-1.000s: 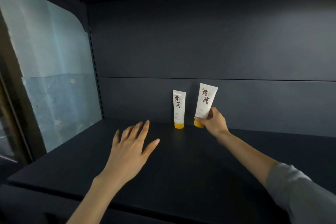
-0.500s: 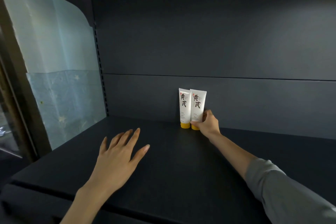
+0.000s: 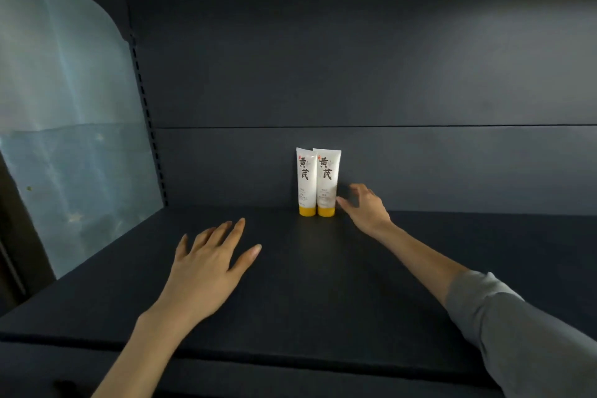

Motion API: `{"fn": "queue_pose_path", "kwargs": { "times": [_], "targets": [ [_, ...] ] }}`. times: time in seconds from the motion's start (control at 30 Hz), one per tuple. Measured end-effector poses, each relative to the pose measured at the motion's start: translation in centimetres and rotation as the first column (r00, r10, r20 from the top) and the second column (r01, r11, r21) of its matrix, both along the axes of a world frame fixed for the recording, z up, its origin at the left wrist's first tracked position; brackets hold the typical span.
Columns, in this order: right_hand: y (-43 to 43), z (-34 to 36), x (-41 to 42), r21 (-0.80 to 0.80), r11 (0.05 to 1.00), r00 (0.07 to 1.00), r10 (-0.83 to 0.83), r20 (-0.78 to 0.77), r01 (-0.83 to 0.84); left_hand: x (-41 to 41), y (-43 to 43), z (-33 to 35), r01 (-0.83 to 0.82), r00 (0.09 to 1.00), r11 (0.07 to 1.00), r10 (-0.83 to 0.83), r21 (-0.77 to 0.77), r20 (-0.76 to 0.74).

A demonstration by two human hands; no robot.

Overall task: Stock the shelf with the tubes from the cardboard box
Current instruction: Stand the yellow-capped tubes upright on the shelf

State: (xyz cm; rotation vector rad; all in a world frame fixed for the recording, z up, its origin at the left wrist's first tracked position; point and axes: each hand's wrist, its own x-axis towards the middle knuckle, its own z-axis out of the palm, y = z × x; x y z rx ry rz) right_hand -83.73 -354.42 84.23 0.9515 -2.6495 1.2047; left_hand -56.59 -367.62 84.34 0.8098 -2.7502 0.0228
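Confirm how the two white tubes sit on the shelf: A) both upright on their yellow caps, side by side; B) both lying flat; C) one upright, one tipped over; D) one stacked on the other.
A: the left tube and the right tube both stand cap-down on the shelf, side by side, with the right hand open beside them.
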Motion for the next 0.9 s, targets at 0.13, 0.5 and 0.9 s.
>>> {"fn": "queue_pose_path", "kwargs": {
  "times": [0.13, 0.5, 0.9],
  "targets": [
    [4.1, 0.6, 1.6, 0.222, 0.974, 0.988, -0.008, -0.152, 0.042, -0.8, 0.0, 0.5, 0.053, 0.998, 0.998, -0.052, -0.031, 0.025],
    [17.6, 1.2, 8.8, 0.355, 0.884, 0.914, -0.167, -0.369, 0.304, -3.1, 3.6, 0.8, 0.239, 0.97, 0.97, -0.236, -0.053, 0.056],
    [30.6, -1.6, 15.9, 0.373, 0.771, 0.841, -0.373, -0.392, 0.516, -1.8, 10.9, 0.5, 0.313, 0.948, 0.945, -0.318, -0.095, -0.034]
  ]
}}
